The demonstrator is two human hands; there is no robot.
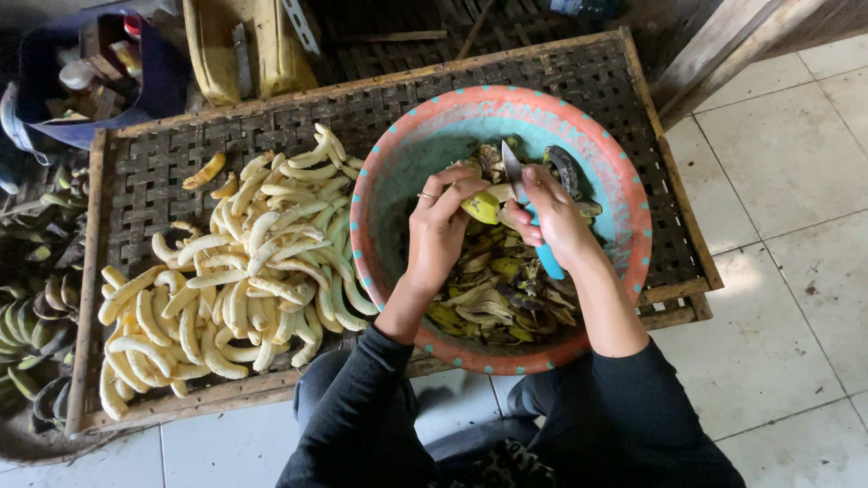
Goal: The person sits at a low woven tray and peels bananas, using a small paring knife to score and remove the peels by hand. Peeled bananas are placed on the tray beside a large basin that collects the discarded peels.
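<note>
Hands (438,230) w/ banana (481,207), peel-filled basin (371,194)

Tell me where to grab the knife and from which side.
Grip the knife by its blue handle, coming from the person's right, as the right hand does. The blade points up and away over the basin, so the handle end is the safe part.

Faint raised lettering ran round the pink rim of the basin (624,194) in front of me, between turquoise dots. Far up-left of the basin I had a dark blue bag (158,81) stuffed with small containers, one white-capped (77,74). Above the basin's left edge stood a worn yellow jerrycan (244,50). I saw no screens or signs.
</note>
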